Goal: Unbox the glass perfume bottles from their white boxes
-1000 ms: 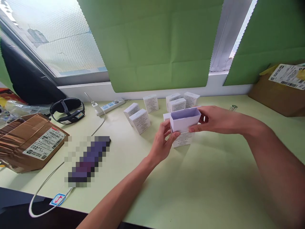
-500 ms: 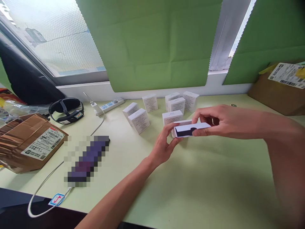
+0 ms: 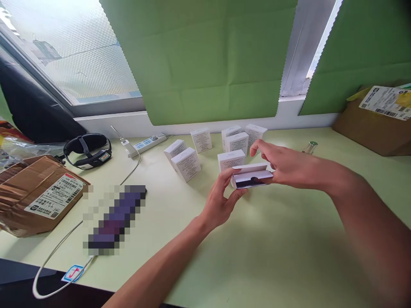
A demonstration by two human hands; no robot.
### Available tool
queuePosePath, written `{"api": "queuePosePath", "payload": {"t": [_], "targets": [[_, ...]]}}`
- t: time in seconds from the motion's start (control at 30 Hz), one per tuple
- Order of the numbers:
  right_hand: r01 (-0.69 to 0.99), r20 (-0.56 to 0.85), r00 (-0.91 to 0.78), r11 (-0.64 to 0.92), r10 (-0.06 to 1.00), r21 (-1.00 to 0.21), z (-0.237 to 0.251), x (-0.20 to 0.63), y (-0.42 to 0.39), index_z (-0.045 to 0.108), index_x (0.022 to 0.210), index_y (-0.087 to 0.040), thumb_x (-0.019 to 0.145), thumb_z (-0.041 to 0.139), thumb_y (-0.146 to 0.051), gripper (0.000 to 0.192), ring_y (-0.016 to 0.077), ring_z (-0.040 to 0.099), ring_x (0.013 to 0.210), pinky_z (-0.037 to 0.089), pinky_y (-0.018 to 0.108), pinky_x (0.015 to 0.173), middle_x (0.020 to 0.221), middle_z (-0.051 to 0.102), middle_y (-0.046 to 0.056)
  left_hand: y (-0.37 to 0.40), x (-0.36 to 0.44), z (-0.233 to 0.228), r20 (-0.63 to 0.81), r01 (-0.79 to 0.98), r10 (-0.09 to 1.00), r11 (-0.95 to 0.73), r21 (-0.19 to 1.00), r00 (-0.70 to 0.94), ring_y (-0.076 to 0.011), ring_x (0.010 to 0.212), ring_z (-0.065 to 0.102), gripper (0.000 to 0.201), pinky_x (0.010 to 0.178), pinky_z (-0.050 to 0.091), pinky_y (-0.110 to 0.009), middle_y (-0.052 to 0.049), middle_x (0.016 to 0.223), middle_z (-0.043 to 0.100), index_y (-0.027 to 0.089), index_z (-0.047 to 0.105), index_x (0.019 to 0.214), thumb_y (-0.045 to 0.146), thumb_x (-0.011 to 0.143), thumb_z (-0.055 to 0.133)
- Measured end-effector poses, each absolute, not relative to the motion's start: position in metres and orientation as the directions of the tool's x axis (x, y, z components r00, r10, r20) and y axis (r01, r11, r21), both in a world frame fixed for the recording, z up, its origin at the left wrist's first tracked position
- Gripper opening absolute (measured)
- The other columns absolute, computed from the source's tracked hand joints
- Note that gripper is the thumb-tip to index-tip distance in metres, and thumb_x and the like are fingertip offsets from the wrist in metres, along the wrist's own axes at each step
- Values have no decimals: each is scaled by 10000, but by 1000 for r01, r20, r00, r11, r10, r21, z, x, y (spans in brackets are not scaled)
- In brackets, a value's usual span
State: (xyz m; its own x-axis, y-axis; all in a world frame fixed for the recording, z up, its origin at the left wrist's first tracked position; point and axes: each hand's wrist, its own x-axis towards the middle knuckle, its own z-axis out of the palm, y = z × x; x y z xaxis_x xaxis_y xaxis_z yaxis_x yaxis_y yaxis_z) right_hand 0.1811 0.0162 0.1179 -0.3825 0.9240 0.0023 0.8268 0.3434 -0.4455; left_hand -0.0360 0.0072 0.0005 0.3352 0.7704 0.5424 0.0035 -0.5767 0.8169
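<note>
A small white box [image 3: 251, 176] with a dark panel on its near face lies flat, held just above the table, mid-scene, near the other boxes.

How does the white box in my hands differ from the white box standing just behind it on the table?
The held box lies on its side off the table, pinched between the left hand and right hand; the standing box sits upright on the table, untouched. The held box shows a dark patch on its near face; the standing box shows a printed label panel. Both are small white cartons.
</note>
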Motion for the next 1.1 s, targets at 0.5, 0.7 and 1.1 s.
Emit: {"api": "queuePosePath", "payload": {"t": [0.5, 0.7, 1.1], "targets": [[714, -49, -533, 417, 845, -563, 136, 179, 11, 698, 1144, -337, 887, 549, -623, 413, 182, 593, 710, 407, 307, 582, 963, 727, 6, -2, -30, 14, 429, -91, 849, -423, 902, 309, -201, 1071, 576, 316, 949, 484, -367, -56, 1172, 613, 291, 455, 1301, 357, 1001, 527], [701, -79, -551, 409, 831, -584, 125, 172, 16, 620, 1305, -317, 868, 571, -643, 547, 200, 609, 734, 393, 306, 578, 976, 726, 26, -1, -29, 20, 353, -94, 898, -341, 935, 262, -200, 1070, 566, 252, 909, 485, -341, -42, 1220, 574, 298, 451, 1259, 336, 1011, 468], [735, 244, -557, 608, 794, -301, 126, 169, 6, 714, 1036, -305, 861, 686, -490, 256, 158, 558, 695, 444, 324, 591, 1085, 578, 43, -11, -29, 15, 445, -79, 871, -439, 895, 208, -232, 1177, 544, 385, 1006, 471, -407, -63, 1345, 524, 333, 380, 1384, 338, 1011, 473]]}}
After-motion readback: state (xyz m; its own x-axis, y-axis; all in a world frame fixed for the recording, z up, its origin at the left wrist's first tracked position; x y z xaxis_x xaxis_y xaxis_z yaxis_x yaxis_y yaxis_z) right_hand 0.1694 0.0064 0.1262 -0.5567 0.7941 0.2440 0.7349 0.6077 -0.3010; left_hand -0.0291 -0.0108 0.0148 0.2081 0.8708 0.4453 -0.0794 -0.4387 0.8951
